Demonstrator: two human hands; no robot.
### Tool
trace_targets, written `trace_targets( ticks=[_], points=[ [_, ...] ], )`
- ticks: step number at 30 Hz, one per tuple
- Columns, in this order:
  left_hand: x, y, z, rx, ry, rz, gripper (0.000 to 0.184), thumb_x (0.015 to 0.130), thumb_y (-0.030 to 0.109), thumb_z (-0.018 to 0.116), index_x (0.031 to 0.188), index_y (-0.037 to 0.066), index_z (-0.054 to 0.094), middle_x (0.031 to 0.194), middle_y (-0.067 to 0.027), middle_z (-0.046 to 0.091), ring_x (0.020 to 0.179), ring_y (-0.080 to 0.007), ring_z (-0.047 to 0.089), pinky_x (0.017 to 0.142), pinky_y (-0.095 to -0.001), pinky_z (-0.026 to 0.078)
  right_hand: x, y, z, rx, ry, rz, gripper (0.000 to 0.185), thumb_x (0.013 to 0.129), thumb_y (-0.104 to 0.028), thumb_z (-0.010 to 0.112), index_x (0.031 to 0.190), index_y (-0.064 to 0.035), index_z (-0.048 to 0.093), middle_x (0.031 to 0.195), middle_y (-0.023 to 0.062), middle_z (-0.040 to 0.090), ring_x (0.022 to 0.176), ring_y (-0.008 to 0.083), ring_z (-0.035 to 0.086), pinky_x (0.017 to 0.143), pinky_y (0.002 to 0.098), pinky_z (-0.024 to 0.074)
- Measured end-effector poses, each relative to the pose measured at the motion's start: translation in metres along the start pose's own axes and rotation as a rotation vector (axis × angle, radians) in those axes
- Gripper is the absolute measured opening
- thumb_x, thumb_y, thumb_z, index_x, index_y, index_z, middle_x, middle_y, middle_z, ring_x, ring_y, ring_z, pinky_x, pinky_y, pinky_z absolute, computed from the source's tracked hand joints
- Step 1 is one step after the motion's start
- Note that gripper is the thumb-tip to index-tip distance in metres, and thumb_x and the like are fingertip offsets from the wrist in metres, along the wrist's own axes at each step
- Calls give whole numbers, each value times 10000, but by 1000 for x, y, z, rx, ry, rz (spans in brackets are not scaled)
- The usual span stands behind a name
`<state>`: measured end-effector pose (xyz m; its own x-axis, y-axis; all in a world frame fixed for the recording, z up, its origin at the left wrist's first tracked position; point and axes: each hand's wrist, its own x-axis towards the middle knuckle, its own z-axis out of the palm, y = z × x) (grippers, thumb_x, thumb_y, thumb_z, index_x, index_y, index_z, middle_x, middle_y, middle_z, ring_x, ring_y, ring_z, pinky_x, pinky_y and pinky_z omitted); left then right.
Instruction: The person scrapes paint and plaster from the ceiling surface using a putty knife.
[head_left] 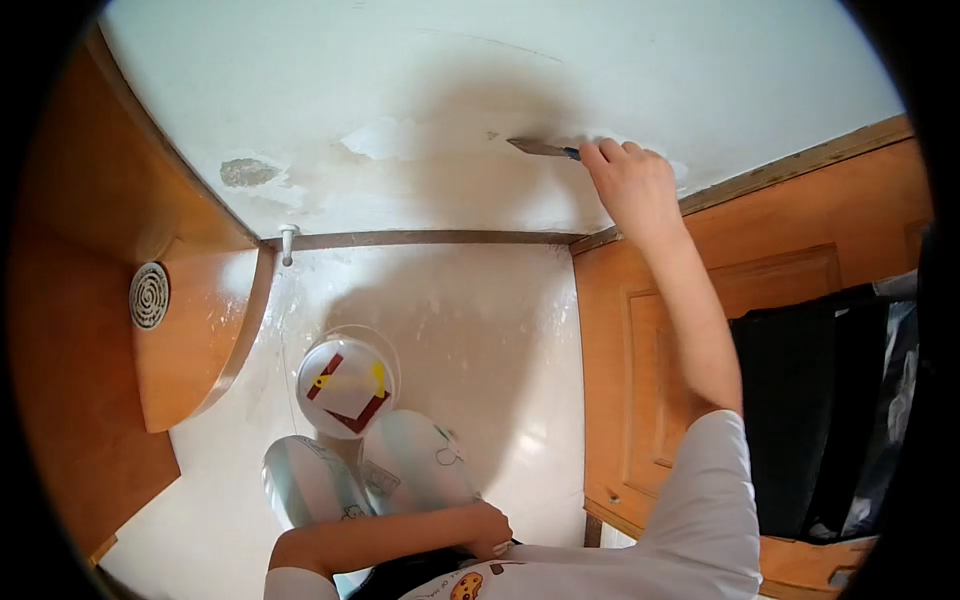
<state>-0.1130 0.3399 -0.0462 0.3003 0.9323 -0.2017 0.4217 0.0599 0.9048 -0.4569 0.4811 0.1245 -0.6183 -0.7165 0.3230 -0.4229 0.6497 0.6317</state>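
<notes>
A scuffed white wall [415, 85] rises from pale floor [450, 340], hemmed by a wooden door [780, 278] at right and a curved shelf [205, 335] at left; a bucket [340, 429] stands before the person's knees. The left hand [487, 530] lies at the lap, its hold unclear. The right hand's [632, 182] fingers grip a scraper [543, 149] close to the wall, long axis near-level, blade aimed left, open wall ahead of its tip.

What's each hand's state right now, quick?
Left hand: fingers bent; whether it holds anything can't be told.
Right hand: closed, holding a scraper.
</notes>
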Motion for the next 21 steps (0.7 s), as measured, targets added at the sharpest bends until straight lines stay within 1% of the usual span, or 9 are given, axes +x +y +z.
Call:
trace_targets(
  ticks=[3,5,6,9,11,12,15,18,21],
  points=[
    [5,-36,17,8,68,14,305,711,297,546,805,23,641,818,-172,635,792,-334,610,688,-412,486,16,-8,1,-34,50,-119,65,644,-89,576,664,-110,518,570,8,485,496,159,517,413,289,404],
    [5,-35,19,46,61,7,309,716,301,542,808,23,641,823,-168,636,800,-333,609,700,-408,484,31,-10,6,-57,93,-109,74,628,-71,575,628,-108,510,532,11,480,475,157,516,401,288,391],
    [3,-20,26,13,61,58,299,721,291,539,811,25,640,823,-162,637,806,-329,610,702,-406,483,30,-12,7,-50,93,-112,82,620,-62,574,610,-107,506,513,12,477,465,157,516,395,287,385],
    [-12,-11,33,38,42,133,267,735,261,531,817,32,640,828,-146,638,824,-315,611,703,-404,481,25,-8,5,-100,-42,-136,103,597,-51,575,566,-108,496,463,7,478,436,156,517,385,289,375],
    [-6,-13,50,103,11,163,245,745,242,526,820,39,640,838,-134,639,838,-302,611,698,-405,479,23,-12,2,-207,-148,-197,103,594,-54,576,559,-108,495,458,8,493,436,157,530,382,290,373],
    [-1,-15,56,97,-5,146,238,781,240,471,844,60,615,851,-145,625,823,-311,604,707,-427,462,22,-16,2,-257,-200,-233,103,592,-55,576,555,-108,495,455,9,500,435,158,537,380,291,372],
    [9,-17,71,108,-74,140,233,783,235,461,831,71,618,846,-141,628,824,-300,607,695,-427,461,21,-29,7,-278,-160,-189,97,617,-67,571,568,-107,499,465,13,514,442,160,550,384,285,378],
    [11,-6,83,148,-48,136,236,781,232,465,807,71,636,841,-134,633,813,-292,613,661,-428,468,28,-20,10,-241,-62,-211,85,641,-77,566,591,-104,503,472,20,526,464,165,566,392,282,391],
    [14,-5,91,147,-36,103,227,782,225,470,793,78,644,833,-123,636,811,-290,616,646,-420,475,39,-16,13,-272,-117,-213,58,659,-89,563,632,-105,514,486,19,540,474,172,573,402,282,404]
  ],
)
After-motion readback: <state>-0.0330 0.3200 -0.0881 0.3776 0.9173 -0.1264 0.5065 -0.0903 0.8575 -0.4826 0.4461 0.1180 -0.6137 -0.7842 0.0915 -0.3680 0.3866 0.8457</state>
